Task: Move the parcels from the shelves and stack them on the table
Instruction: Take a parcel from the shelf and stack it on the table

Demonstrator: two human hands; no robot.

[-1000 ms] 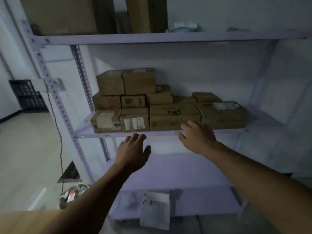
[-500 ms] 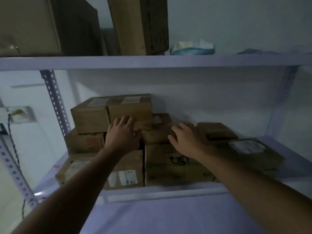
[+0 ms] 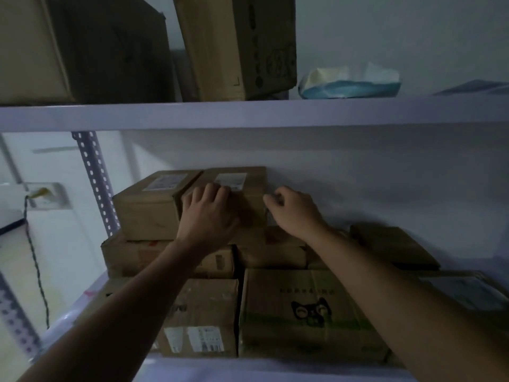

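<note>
Parcels fill the left half of the middle shelf point(image 3: 248, 372), stacked in three layers. Both hands are on the top parcel point(image 3: 234, 179), which sits near the centre of my view and has a white label on its upper face. My left hand point(image 3: 206, 216) lies on its front, with fingers bent over the upper front edge, so it grips the box there. My right hand point(image 3: 296, 213) is at 3 o'clock from the box, fingers curled at its right upper corner; I cannot tell surely if they hold it or only touch it. At 9 o'clock a second labelled parcel point(image 3: 148, 210) stands just beside it, touching. At 5 o'clock, in the lowest layer, is a parcel with a black cat face point(image 3: 303, 312). At 4 o'clock lies a flat dark parcel point(image 3: 394, 246). The upper shelf point(image 3: 275, 114) carries a big carton point(image 3: 82, 51) at 10 o'clock, a tall carton point(image 3: 237, 45) at 12 o'clock, and a soft tissue pack point(image 3: 349, 84) at 1 o'clock.
</note>
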